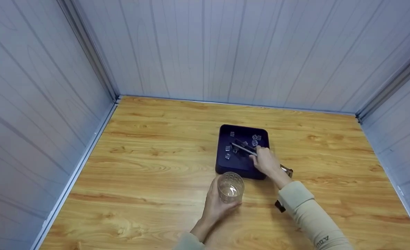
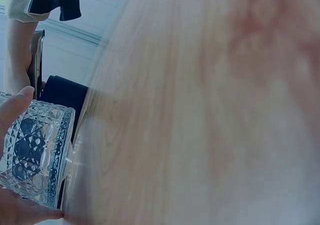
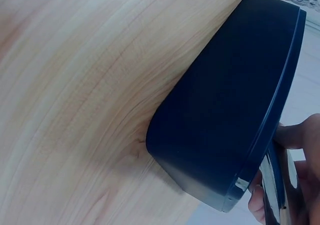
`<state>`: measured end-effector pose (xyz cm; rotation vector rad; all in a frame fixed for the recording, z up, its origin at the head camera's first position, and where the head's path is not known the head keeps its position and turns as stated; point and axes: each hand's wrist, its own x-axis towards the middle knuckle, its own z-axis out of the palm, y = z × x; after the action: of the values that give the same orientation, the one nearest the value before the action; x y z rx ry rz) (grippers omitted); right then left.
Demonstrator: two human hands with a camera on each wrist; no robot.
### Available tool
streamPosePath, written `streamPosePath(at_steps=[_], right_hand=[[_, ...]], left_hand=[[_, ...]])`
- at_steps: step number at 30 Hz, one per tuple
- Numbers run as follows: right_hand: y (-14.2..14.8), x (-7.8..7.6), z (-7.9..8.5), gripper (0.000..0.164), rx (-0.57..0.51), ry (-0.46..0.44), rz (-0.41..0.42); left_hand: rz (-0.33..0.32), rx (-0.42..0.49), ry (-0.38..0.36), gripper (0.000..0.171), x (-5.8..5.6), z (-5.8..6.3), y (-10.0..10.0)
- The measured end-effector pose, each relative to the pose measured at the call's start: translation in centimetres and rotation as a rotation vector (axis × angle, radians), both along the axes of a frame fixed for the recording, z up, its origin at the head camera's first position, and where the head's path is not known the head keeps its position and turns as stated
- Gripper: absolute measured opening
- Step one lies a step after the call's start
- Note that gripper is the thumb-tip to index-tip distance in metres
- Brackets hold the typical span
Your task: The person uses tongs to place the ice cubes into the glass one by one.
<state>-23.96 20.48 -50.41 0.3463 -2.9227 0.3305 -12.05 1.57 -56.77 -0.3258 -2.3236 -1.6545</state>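
Note:
My left hand (image 1: pixel 213 205) holds a clear cut-glass tumbler (image 1: pixel 230 189) at the near edge of the dark tray. In the left wrist view the thumb and fingers wrap around the patterned side of the glass (image 2: pixel 36 152). My right hand (image 1: pixel 268 163) grips metal tongs (image 1: pixel 245 149) over the tray (image 1: pixel 243 165). Their tips reach in among several clear cubes (image 1: pixel 228 156), close to one near the middle; I cannot tell whether they pinch it. The right wrist view shows the tongs (image 3: pixel 274 187) in the fingers above the rim, with their tips hidden.
The tray's tall dark side (image 3: pixel 220 90) stands on the wood-grain table (image 1: pixel 149 166). More clear cubes (image 1: pixel 255 142) lie at its far right. Pale panel walls (image 1: pixel 191 52) enclose the table at the back and both sides. A black mount (image 1: pixel 280 206) hangs at the right cuff.

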Motion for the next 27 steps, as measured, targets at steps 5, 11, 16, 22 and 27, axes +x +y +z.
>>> streamPosePath(at_steps=[5, 11, 16, 22, 27], right_hand=[[0.06, -0.02, -0.03, 0.028, 0.001, -0.008, -0.005], [-0.01, -0.05, -0.02, 0.026, -0.010, -0.013, -0.009], [0.06, -0.02, -0.03, 0.024, -0.017, -0.014, -0.010], [0.12, 0.04, -0.15, 0.022, -0.014, 0.016, 0.007], [0.13, 0.16, -0.21, 0.021, -0.018, 0.035, 0.007]], left_hand=[[0.003, -0.001, 0.005, 0.097, 0.03, -0.05, 0.02], [0.007, -0.013, -0.006, 0.098, 0.06, -0.05, -0.07], [0.002, -0.024, -0.003, 0.098, 0.06, 0.03, -0.09], [-0.010, -0.024, -0.019, 0.098, 0.05, 0.10, -0.16], [-0.012, -0.022, -0.025, 0.099, 0.05, 0.04, -0.14]])
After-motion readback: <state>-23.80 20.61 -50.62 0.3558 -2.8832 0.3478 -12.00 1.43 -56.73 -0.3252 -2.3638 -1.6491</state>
